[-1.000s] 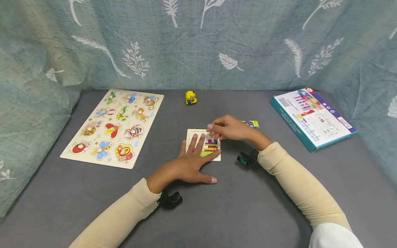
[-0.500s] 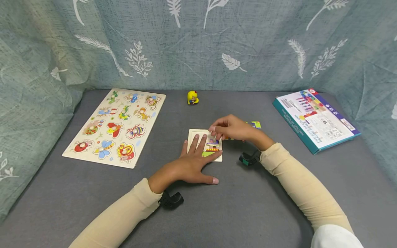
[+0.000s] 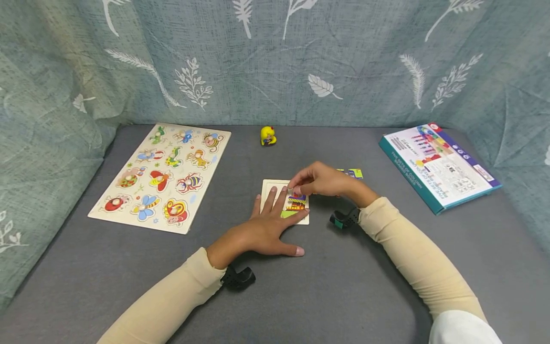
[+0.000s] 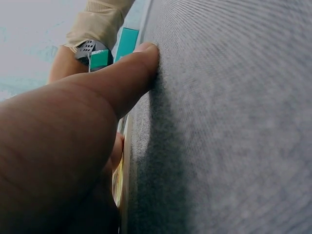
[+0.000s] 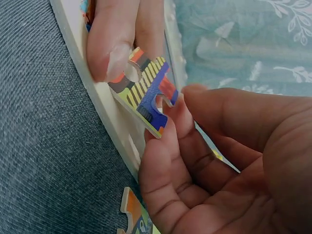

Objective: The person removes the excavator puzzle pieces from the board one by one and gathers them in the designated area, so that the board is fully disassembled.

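Observation:
A small cream jigsaw board (image 3: 275, 181) lies mid-table, with green and coloured picture pieces in its lower right part. My left hand (image 3: 266, 233) rests across it with fingers spread, covering much of its left half; the thumb lies on the grey cloth. Over the board's upper right, my right hand (image 3: 323, 180) pinches a jigsaw piece (image 5: 152, 90) between thumb and fingers. That piece is purple with yellow stripes and sits tilted in the right wrist view. A left fingertip (image 5: 105, 63) touches its far end there. Whether the piece meets its neighbours is hidden.
Loose jigsaw pieces (image 3: 355, 173) lie beyond the right wrist. A large insect puzzle board (image 3: 92, 213) is on the left, a yellow-haired figurine (image 3: 268, 136) at the back. To the right lies a teal-edged box (image 3: 442, 165). A patterned curtain (image 3: 258, 62) hangs behind.
My right hand's fingertips have shifted slightly on the board's upper right, and the thumb has come nearer the board. The left hand stays in place.

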Demonstrator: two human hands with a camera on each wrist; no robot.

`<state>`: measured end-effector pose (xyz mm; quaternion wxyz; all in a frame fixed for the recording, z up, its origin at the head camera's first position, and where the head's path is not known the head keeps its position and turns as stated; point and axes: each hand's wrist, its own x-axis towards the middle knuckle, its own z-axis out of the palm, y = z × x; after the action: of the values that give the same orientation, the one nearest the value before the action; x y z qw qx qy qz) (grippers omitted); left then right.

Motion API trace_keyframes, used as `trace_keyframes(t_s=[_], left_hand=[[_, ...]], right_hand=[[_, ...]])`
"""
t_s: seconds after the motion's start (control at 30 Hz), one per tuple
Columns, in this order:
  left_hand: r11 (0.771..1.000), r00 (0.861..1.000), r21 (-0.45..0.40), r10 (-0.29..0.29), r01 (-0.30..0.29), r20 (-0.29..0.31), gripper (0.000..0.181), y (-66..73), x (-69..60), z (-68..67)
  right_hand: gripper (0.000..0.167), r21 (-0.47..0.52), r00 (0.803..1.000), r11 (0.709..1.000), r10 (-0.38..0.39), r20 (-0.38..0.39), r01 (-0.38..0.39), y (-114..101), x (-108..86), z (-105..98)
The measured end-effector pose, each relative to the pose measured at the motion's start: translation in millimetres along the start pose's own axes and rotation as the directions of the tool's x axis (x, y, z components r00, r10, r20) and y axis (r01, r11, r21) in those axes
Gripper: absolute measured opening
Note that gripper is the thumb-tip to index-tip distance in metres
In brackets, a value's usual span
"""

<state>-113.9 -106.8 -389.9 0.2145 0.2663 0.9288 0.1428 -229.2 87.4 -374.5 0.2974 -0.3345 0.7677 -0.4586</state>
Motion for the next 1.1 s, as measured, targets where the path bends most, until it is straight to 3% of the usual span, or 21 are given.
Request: trace_keyframes(t_s=[0.6,1.1], left_hand=[[1.000,1.000,0.026,-0.011,0.011,-0.006,0.089,0.7,0.1,1.8],[1.000,1.000,0.014,-0.005,0.006,-0.024,0.089,0.9,-0.1,2.3]], right_hand=[[0.018,-0.188,0.994,0.979,-0.058,0.089,0.074,-2.4,-0.6,0.3],[0.016,-0.218,0.997,0.973,-0.069,0.029,0.073,-5.1,-7.6,-3.7]])
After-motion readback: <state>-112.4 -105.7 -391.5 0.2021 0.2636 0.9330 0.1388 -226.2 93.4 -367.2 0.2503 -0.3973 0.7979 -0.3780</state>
